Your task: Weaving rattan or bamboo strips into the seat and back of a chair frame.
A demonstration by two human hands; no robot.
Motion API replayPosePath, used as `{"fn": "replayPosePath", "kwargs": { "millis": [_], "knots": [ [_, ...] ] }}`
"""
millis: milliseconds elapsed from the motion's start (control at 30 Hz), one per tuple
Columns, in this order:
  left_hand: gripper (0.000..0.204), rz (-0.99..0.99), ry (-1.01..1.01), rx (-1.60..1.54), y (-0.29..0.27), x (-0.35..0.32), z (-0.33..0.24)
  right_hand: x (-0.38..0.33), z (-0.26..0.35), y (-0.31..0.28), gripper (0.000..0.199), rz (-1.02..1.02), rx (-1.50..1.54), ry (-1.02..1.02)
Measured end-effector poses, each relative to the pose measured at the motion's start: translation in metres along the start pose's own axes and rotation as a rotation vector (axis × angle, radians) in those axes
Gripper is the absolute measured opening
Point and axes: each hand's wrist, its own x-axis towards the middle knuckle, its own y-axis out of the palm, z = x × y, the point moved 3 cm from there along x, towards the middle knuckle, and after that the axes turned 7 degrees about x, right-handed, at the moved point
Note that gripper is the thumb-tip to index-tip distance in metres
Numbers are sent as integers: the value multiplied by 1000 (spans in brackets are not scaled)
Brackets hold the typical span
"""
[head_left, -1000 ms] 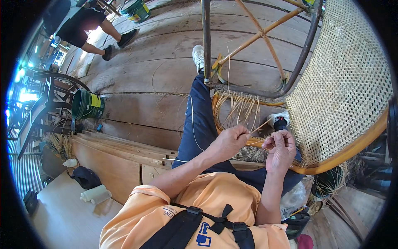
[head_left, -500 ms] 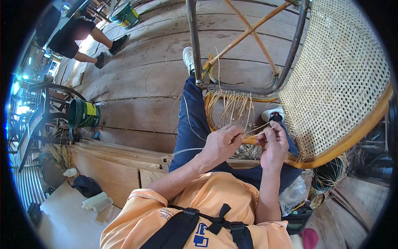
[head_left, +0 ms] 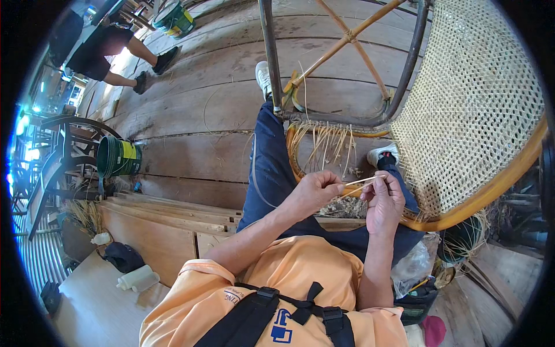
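In front of my lap, my left hand [head_left: 315, 194] pinches thin pale cane strips [head_left: 359, 183] that stretch across to my right hand [head_left: 385, 201]. My right thumb and fingers are closed on the other end of the strips. A long pale strand curves over my left thigh, close to the left hand. Just beyond my hands stands a chair frame [head_left: 292, 147] of bent cane, with loose strip ends [head_left: 326, 141] hanging from its bar. Its woven cane panel [head_left: 462, 127] rises to the right, edged by an orange-brown rim [head_left: 480, 202].
Plank flooring [head_left: 191, 110] lies ahead. A dark green bucket [head_left: 118, 156] stands at left, near stacked wooden boards [head_left: 167, 211] and a low wooden box. Another person's legs [head_left: 124, 58] are at far left. A plastic bag [head_left: 413, 269] and a dark container are beside my right side.
My fingers have shifted slightly on the strips, and my right hand has moved a little to the right. The strand over my left thigh has swung and lies lower.
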Motion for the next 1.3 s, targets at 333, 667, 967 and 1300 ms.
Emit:
{"fn": "replayPosePath", "kwargs": {
  "millis": [333, 667, 967, 1300],
  "knots": [
    [11, -334, 544, 611, 6, -7, -5, 1, -6, -10, 10, -79, -90, -38],
    [15, -120, 307, 369, 35, 19, -17, -5, -9, -21, 14, -122, -328, -162],
    [14, -274, 522, 709, 40, 17, -18, -10, -7, -22, 9, -141, -359, -107],
    [12, 122, 202, 424, 70, 26, -4, -38, 4, -59, 11, -213, -122, 61]
  ]
}}
